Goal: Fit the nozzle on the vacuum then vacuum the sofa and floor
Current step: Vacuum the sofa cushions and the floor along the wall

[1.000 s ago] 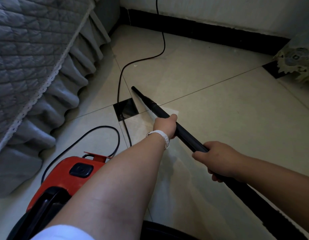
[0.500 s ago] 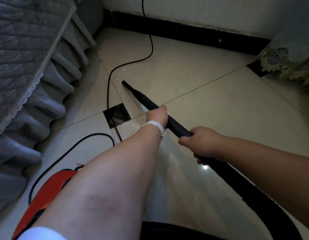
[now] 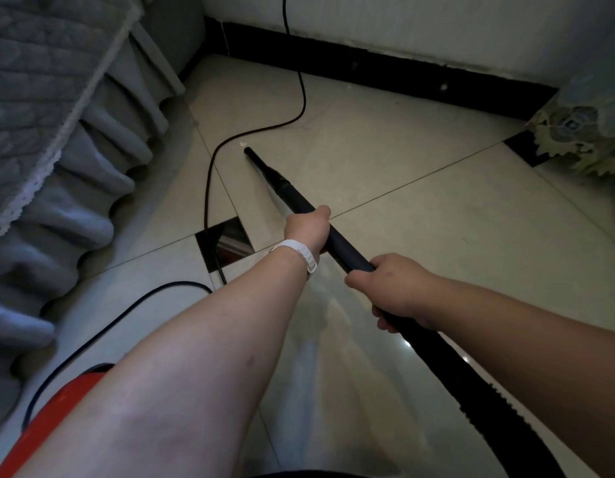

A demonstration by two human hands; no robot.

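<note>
Closest in, the red vacuum (image 3: 61, 405) sits low left on the floor (image 3: 437, 236), with its ribbed hose (image 3: 488, 401) running up into the rigid black wand (image 3: 347, 251). The right hand (image 3: 399, 291) is wrapped round the wand near the hose end, and the left hand (image 3: 308, 231) is curled round it further up. The nozzle (image 3: 264, 167) is already fitted, tip down at the tiles near the power cord (image 3: 209, 188). It looks like light, stiff plastic, so that two-handed hold should steer it fine. I'd mind the floppy cord though. The grey sofa (image 3: 40, 98) hangs along the left, apart from the tip.
</note>
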